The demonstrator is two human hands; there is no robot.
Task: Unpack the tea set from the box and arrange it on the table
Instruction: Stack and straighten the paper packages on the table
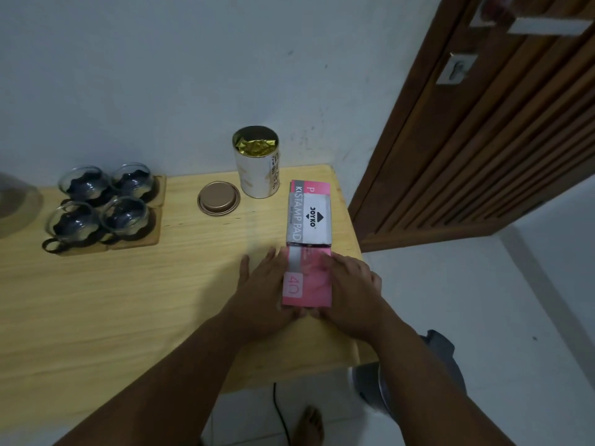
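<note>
A pink and white cardboard box (308, 226) lies lengthwise near the right edge of the wooden table (128, 300). My left hand (264, 284) presses against its near left side and my right hand (351, 288) rests over its near right side, so both grip the box's near end. Several glass tea cups (103, 204) with dark holders sit on wooden coasters at the far left. An open white tin (257, 165) with gold foil inside stands by the wall, and its round lid (219, 198) lies flat to the left of it.
A glass vessel (16, 204) shows partly at the left edge. A wooden door (483, 140) stands to the right of the table. A black cable (280, 413) and a bare foot (310, 426) are on the tiled floor below.
</note>
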